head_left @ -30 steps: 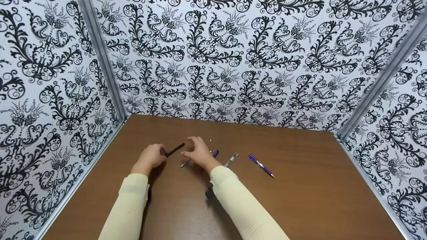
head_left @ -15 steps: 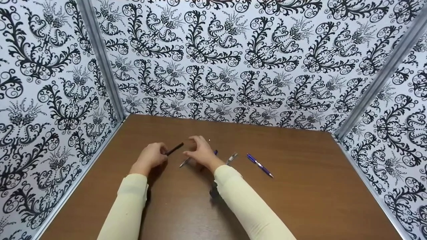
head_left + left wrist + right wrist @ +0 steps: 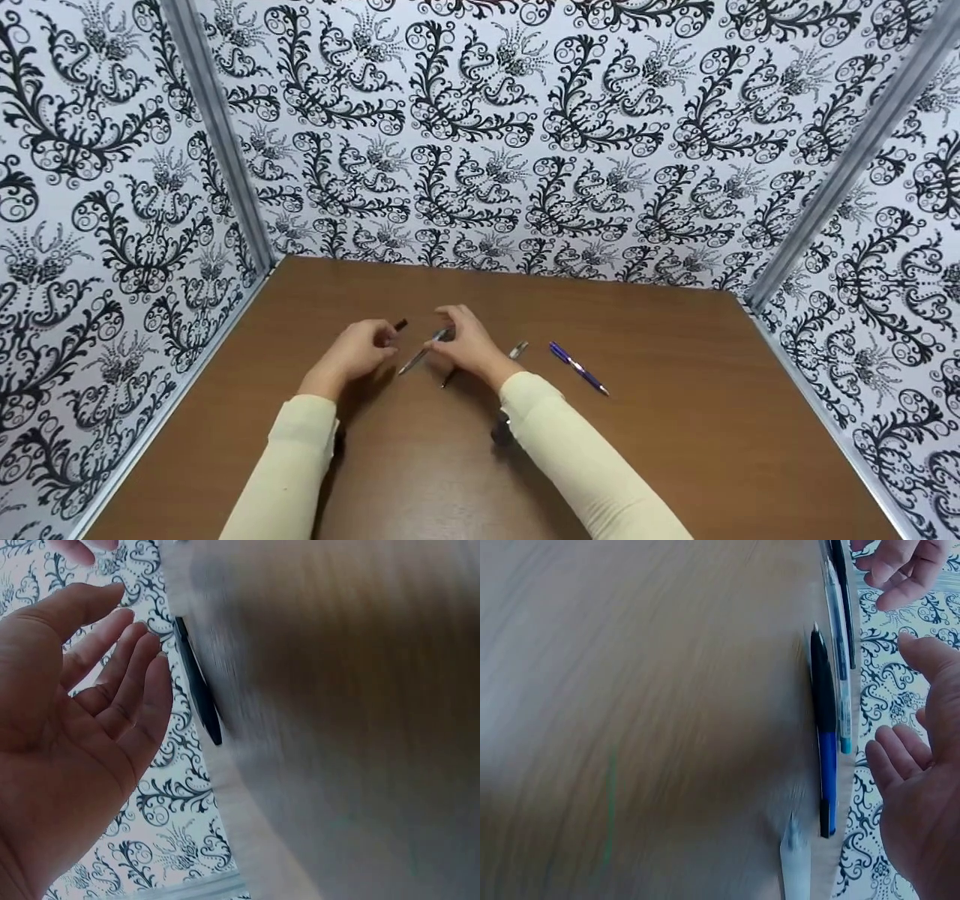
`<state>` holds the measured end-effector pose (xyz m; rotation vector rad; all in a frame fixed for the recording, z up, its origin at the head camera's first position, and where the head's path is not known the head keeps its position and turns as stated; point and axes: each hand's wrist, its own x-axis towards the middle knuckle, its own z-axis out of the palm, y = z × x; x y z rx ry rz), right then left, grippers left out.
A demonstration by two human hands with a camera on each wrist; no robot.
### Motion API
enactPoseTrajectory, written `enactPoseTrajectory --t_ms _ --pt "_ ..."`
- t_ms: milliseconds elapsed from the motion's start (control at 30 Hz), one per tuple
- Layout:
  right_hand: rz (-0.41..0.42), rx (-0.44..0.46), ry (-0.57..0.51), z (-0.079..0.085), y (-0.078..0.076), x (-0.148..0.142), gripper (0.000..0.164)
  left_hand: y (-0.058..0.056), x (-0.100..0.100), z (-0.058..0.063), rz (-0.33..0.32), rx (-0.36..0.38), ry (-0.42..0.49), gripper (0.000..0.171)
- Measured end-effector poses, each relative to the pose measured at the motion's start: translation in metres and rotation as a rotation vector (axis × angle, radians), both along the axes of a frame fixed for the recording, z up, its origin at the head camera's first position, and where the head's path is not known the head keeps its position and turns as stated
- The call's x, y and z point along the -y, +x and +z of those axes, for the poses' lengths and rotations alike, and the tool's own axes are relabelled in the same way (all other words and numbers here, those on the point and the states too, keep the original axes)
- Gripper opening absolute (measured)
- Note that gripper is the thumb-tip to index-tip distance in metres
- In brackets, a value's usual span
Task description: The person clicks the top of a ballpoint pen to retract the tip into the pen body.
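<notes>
So the backdrop was white patterned panels (image 3: pixel 480 150) with black scrollwork, closing in three sides of a brown wooden table (image 3: pixel 405 465), with grey posts (image 3: pixel 217 127) in the corners. Two cream sleeves (image 3: pixel 292 465) came in from the near edge.

The left hand (image 3: pixel 356 351) was loose, thumb and fingertips only a little apart, nothing in its grip. The right hand (image 3: pixel 472 349) had a wider gap between thumb and fingers, and going by its wrist view it wasn't gripping anything either. A dark lump (image 3: pixel 501 431) sat under the right cuff.

Then the pens, all five on the table. The black pen (image 3: pixel 197 682) lay just beside the left hand's fingertips. Near it was the clear pen (image 3: pixel 841 652) with a teal end, partly under the right hand's thumb side from above; can't tell if those two pens touched. The black-and-blue pen (image 3: pixel 824 720) was mostly hidden under the right hand in the head view. The pale pen (image 3: pixel 796 870) was by the right wrist, and the purple-blue pen (image 3: pixel 577 367) lay slanted, off to the right of both hands.
</notes>
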<state>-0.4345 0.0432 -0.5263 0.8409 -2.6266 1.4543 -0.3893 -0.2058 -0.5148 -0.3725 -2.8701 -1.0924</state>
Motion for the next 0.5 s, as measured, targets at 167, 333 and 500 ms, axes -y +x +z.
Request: enactPoseTrajectory --t_ms 167,333,500 --pt "-0.002 0.042 -0.04 -0.001 -0.001 -0.011 0.065 -0.001 -0.01 -0.003 -0.046 -0.011 0.004 0.024" --pt "0.006 0.06 -0.064 -0.001 -0.002 -0.021 0.066 -0.002 -0.022 -0.003 -0.066 0.001 0.011 0.025" --pt "0.013 0.071 -0.103 0.0 0.0 -0.029 0.065 -0.002 -0.033 -0.001 -0.077 0.02 0.005 0.022"
